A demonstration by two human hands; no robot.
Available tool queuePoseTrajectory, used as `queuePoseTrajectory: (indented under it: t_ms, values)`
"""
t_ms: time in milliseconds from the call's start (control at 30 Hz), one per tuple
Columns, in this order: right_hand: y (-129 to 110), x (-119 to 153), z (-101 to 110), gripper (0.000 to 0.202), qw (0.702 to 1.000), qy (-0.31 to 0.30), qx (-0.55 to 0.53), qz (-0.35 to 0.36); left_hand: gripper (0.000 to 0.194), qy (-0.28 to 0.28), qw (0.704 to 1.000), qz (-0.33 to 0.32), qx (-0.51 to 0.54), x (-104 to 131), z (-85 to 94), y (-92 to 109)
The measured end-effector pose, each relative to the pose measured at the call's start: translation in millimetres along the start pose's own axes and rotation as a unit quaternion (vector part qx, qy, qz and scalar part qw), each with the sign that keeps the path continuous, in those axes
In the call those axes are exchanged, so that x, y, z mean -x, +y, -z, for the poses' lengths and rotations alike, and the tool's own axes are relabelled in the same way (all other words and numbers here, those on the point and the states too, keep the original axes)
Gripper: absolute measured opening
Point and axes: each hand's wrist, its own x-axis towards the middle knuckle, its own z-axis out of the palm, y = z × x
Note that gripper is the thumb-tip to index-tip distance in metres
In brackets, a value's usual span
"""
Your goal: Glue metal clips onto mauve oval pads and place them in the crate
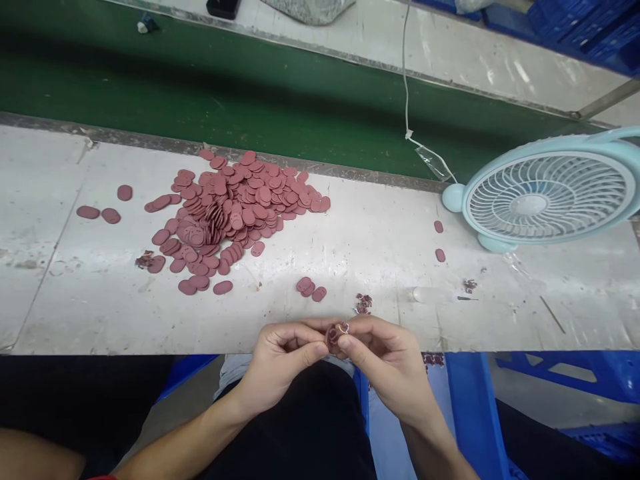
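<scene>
Left hand [285, 360] and right hand [389, 357]: fingers pinch a maroon disc [331, 338] between them at the bench's [370, 230] near edge.

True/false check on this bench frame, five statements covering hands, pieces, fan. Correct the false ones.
1. The bare left hand and bare right hand both hold a small dark-red piece. True.
2. The large pile of flat dull-red ovals lies right of the hands. False: left.
3. A round light-blue plastic fan stands on the white tabletop. True.
4. The translucent-handled, dark-tipped tool is in the right hand. False: on the tabletop.
5. Two loose ovals lie left of the fan. True.
</scene>
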Motion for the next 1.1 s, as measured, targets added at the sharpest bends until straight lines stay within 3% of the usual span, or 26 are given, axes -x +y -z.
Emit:
queuePoseTrajectory:
  t_ms: [367,700,1100]
  values:
    - [2,2,-4,0.006,0.999,0.020,0.022,0.043,0.006,0.026,0.999,0.004,-0.029,1,-1.4,4]
    - [5,10,-2,0.014,0.995,0.014,0.054,0.087,0.007,0.013,0.997,0.004,-0.071,0,-3.2,16]
    - [7,7,-6,0.008,0.998,0.038,0.004,0.057,0.002,0.035,0.998,-0.009,-0.057,0,-7.2,9]
